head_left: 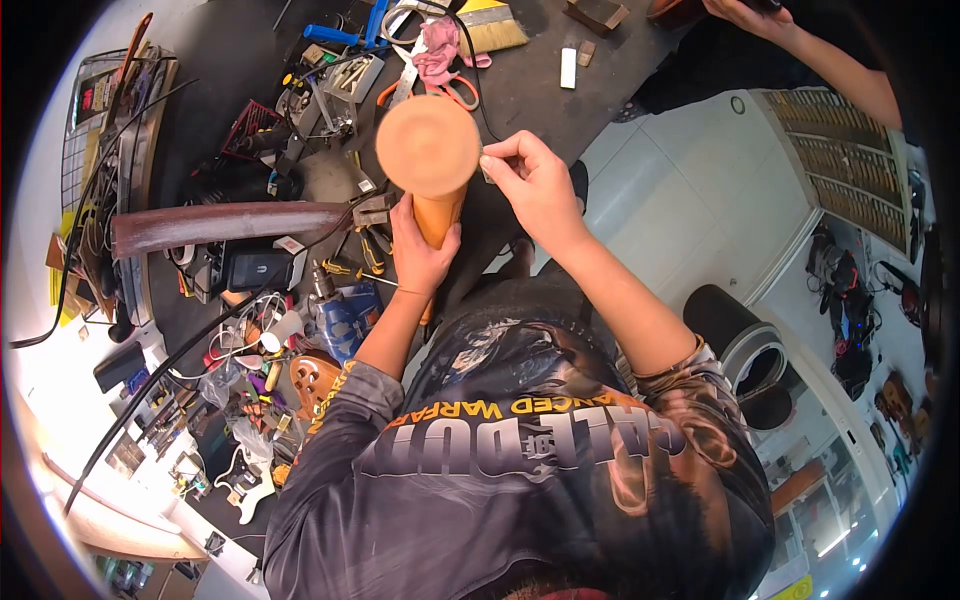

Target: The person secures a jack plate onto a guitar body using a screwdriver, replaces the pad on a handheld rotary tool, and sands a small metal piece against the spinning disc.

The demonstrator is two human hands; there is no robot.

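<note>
My left hand [423,250] is wrapped around the orange body of a handheld disc sander [437,215]. Its round tan disc [428,146] faces up toward me, and its surface looks blurred. At the disc's right edge, my right hand [538,185] pinches thumb and forefinger together on a small piece, mostly hidden by the fingertips. I cannot make out what this piece is. Left of the sander, a long brown curved wooden piece [230,228] reaches toward a metal clamp [374,209] beside my left hand.
Scissors with orange handles [462,95], a pink cloth [438,50] and a wide brush [492,27] lie beyond the disc. A blue power drill [345,318] and screwdrivers [372,252] crowd the left. Another person's hand [750,15] shows at top right.
</note>
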